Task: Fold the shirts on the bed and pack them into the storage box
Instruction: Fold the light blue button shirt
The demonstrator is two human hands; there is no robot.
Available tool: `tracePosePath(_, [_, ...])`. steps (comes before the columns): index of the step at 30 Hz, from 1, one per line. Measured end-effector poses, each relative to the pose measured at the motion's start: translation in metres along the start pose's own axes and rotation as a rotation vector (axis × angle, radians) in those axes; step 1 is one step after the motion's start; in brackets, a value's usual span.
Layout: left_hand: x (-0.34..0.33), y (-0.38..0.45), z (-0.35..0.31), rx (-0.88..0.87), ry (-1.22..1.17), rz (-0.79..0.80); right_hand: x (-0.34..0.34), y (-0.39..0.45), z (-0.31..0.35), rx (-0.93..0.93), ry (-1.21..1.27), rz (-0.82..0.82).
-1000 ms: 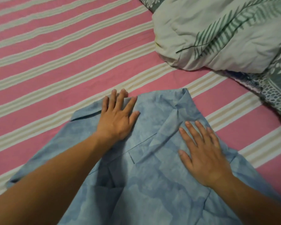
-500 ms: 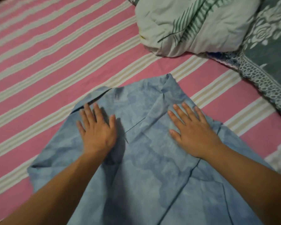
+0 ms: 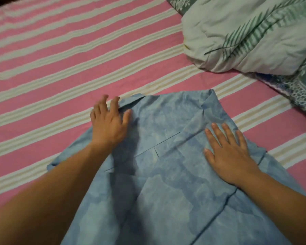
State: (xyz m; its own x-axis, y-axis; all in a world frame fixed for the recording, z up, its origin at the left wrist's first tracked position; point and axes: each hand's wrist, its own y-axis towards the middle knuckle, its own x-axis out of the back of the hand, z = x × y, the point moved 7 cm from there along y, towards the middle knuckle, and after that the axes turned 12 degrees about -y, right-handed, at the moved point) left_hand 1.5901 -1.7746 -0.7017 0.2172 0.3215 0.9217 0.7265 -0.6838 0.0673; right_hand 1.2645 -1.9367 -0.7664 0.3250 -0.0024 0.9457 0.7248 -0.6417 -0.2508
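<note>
1. A pale blue mottled cotton shirt point(image 3: 166, 165) lies spread on the pink-and-cream striped bed point(image 3: 60, 68), its collar end pointing away from the person and its body running down toward the bottom of the view.
2. The left hand point(image 3: 109, 124) sits at the shirt's far left corner, fingers point(image 3: 113, 103) spread and a little blurred, tips reaching over the folded edge there; whether they pinch the cloth or only press it, I cannot tell.
3. The right hand point(image 3: 230, 156) lies flat on the right side of the shirt, fingers straight and slightly apart, pressing the fabric down beside a raised fold.
4. This looks like thin, soft cloth: light, limp, quick to wrinkle and quick to slide on the sheet. My read is that it folds best when taken by the shoulder seam or outer edge while the other palm pins the middle.
5. A crumpled white quilt with green fern print point(image 3: 245, 36) rests at the far right, apart from the shirt.
6. No storage box shows in this view.
</note>
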Motion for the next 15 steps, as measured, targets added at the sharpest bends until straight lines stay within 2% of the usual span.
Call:
tracePosePath(2, [-0.001,0.021,0.001,-0.073,0.078,0.099,-0.001,0.000,0.002,-0.002,-0.032,0.010])
tracePosePath(4, [-0.021,0.018,-0.021,-0.336,0.163,0.203,-0.002,0.001,0.003,-0.007,-0.045,0.005])
tracePosePath(6, [-0.058,0.001,-0.039,-0.510,0.196,0.404,-0.005,0.001,0.003,-0.010,-0.047,0.010])
tracePosePath(8, [-0.090,-0.008,-0.038,-0.481,0.253,0.603,-0.009,0.003,0.003,0.006,-0.038,0.034])
tracePosePath(9, [-0.095,-0.008,-0.036,-0.448,0.277,0.643,-0.010,0.004,0.004,0.013,-0.032,0.055])
tracePosePath(13, [-0.079,0.000,-0.055,-0.385,0.423,0.744,0.003,0.001,0.000,0.050,0.045,0.120])
tracePosePath(15, [-0.064,0.008,-0.089,-0.415,0.461,0.680,0.026,-0.009,-0.013,0.017,0.147,0.052])
